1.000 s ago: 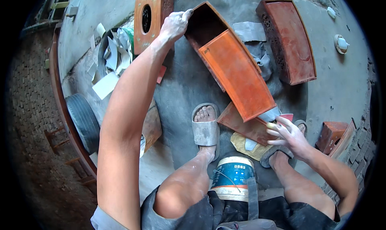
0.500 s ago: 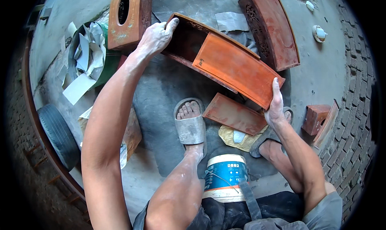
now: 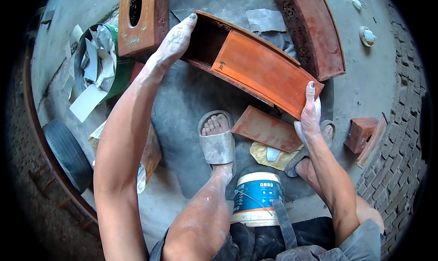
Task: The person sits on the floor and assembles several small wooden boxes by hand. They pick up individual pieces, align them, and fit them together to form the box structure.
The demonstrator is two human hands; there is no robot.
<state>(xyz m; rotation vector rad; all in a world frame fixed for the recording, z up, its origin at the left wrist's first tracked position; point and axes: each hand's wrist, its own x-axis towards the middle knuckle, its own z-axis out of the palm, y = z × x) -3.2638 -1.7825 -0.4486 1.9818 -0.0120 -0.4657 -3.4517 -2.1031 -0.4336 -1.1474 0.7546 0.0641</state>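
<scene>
A curved reddish-brown wooden box is held up at a slant between my hands. An orange sliding panel covers its right part, while its left part gapes and shows a dark hollow. My left hand grips the box's upper left end, thumb along the rim; its other fingers are mostly hidden. At the lower right end, my right hand holds the box with the thumb over the panel's corner. Beneath lies a loose flat reddish panel.
A second curved carved box stands upper right. At upper left is a box with an oval hole, near a green bin of paper scraps. A white-and-blue bucket sits between my legs. A tyre lies left, a small wooden block right.
The box and panel have shifted slightly up in view. My left hand has turned a little at the end, and my right thumb now lies farther over the panel's corner.
</scene>
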